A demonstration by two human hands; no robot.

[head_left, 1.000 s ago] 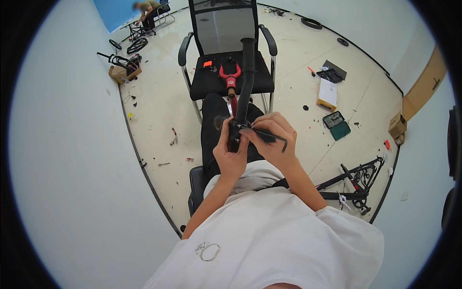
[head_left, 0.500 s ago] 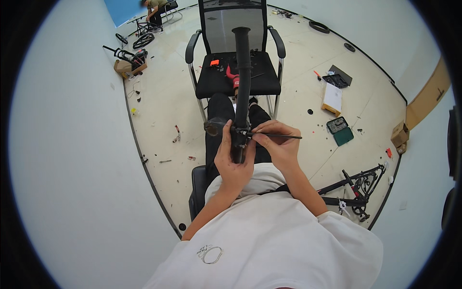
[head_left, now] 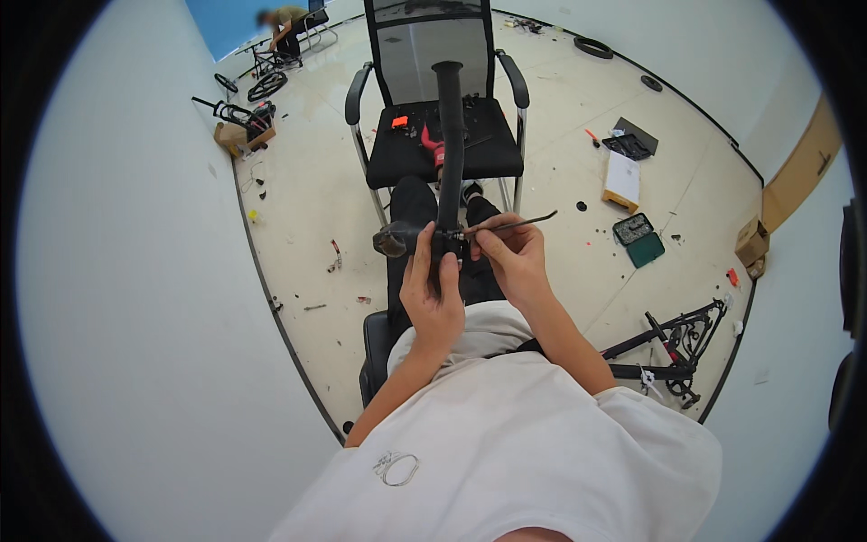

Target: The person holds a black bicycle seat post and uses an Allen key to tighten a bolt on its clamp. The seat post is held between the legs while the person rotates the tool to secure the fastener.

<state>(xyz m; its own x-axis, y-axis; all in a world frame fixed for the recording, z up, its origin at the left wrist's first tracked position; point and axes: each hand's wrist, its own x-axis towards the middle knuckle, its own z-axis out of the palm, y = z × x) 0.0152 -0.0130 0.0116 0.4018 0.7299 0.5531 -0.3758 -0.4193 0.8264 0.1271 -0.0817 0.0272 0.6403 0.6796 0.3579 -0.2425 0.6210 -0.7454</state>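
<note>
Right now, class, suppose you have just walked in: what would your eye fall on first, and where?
First, the long black bar standing mid-picture, its lower end in the left hand, while the right hand holds a thin bent rod beside it. Beyond, a red curved part stands out against the black chair. At lower right, a black bicycle frame lies on the floor.

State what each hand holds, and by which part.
Left hand: the black bar, around its lower part in view. Right hand: a thin bent key, pinched near its bar-side end.
</note>
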